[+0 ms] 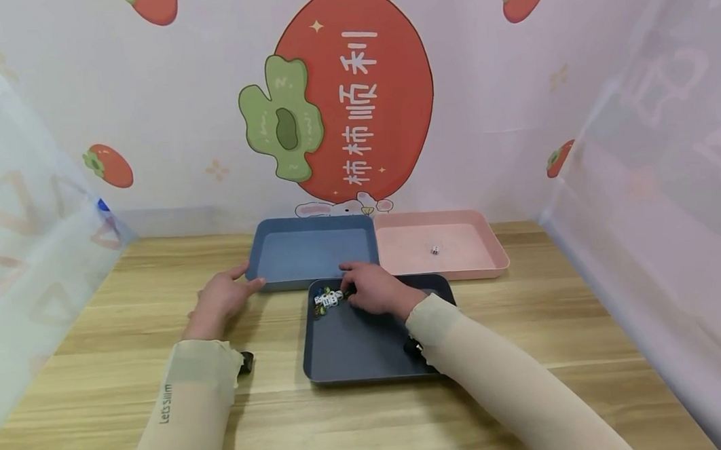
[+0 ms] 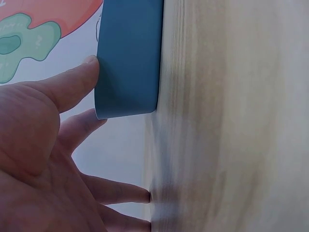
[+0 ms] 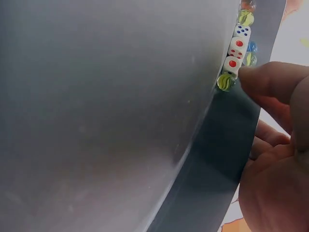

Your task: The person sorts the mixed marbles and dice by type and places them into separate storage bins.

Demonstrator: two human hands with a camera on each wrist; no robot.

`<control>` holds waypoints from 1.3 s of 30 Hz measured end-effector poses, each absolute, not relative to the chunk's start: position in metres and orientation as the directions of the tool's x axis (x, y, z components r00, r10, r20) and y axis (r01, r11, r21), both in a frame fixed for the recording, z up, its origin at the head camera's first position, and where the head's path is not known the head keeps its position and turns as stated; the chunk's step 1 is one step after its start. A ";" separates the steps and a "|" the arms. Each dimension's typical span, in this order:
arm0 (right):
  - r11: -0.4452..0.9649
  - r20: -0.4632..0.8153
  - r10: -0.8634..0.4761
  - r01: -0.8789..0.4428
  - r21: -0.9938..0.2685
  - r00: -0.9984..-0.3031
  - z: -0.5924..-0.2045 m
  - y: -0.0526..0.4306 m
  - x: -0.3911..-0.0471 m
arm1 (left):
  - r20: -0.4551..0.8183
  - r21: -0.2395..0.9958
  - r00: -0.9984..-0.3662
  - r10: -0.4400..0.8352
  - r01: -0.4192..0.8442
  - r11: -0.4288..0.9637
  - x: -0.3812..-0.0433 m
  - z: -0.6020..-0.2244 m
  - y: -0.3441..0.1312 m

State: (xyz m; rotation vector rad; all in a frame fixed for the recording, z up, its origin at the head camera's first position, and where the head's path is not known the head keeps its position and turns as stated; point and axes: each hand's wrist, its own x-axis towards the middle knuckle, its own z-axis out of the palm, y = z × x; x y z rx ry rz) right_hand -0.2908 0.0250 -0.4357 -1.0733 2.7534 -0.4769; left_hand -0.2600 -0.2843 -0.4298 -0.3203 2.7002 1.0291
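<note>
My left hand [image 1: 222, 299] is at the near left corner of a blue tray [image 1: 315, 251], thumb and index finger at its rim, the other fingers spread with their tips down at the table. Over the far edge of a dark grey tray [image 1: 355, 351] my right hand [image 1: 377, 291] reaches toward a cluster of white dice [image 1: 328, 299] and glass marbles [image 1: 320, 311]. In the right wrist view its thumb tip is right beside a die [image 3: 231, 65] and a yellow-green marble [image 3: 225, 82]. Nothing shows held between its fingers.
A pink tray [image 1: 398, 250] with one die [image 1: 435, 250] in it stands right of the blue tray. All three trays sit on a wooden table [image 1: 272, 406]. A printed cloth [image 1: 208, 110] hangs behind, with sheets at both sides.
</note>
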 end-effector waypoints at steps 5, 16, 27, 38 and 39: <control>0.711 -0.041 -0.674 -0.633 -0.305 -0.738 -0.436 0.023 -0.290 | -0.294 0.618 -0.948 -0.122 -0.286 0.732 -0.260 -0.430 -0.284; 0.729 -0.052 -0.666 -0.633 -0.260 -0.744 -0.437 0.021 -0.291 | -0.298 0.620 -0.947 -0.122 -0.289 0.730 -0.259 -0.430 -0.284; 0.737 -0.065 -0.666 -0.643 -0.206 -0.743 -0.438 0.018 -0.291 | -0.291 0.612 -0.949 -0.119 -0.280 0.740 -0.260 -0.431 -0.285; 0.724 -0.067 -0.685 -0.668 -0.173 -0.725 -0.436 0.018 -0.288 | -0.298 0.628 -0.946 -0.126 -0.294 0.721 -0.259 -0.431 -0.284; 0.725 -0.069 -0.684 -0.667 -0.170 -0.726 -0.436 0.019 -0.287 | -0.299 0.628 -0.946 -0.126 -0.294 0.720 -0.259 -0.432 -0.283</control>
